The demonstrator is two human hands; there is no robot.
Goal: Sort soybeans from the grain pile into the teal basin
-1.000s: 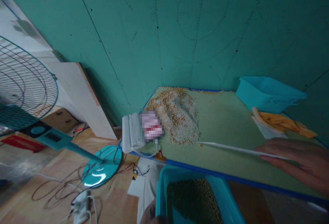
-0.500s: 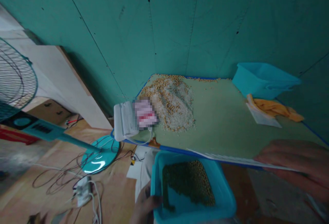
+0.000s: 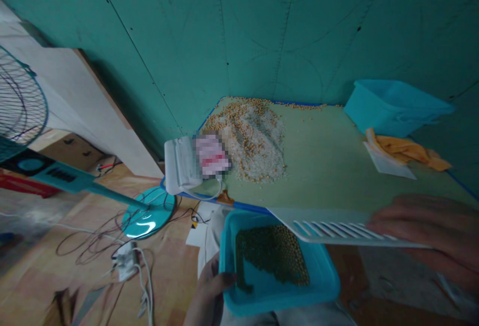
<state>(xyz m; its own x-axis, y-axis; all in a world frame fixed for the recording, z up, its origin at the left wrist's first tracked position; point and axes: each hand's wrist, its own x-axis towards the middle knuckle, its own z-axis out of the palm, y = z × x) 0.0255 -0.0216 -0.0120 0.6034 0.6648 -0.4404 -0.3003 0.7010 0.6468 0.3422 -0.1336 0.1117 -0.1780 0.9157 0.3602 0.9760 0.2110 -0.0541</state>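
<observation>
My left hand grips the left rim of a turquoise plastic tub, its thumb over the edge. Inside the tub lie dark green beans and tan soybeans to their right. My right hand is closed on a thin white slotted panel, held over the table's front edge. The panel's left end overlaps the tub's far right part in view. Behind it, on the pale green table, spreads a heap of white rice-like grains mixed with soybeans.
A white device with a cable and a blurred pink packet sit at the table's left end. At the right are another turquoise tub and an orange cloth. A fan, cables and a power strip stand left.
The white panel has tilted from nearly edge-on, so its slots now show, and its near edge has come lower. The view has shifted slightly. My left hand keeps its hold on the tub.
</observation>
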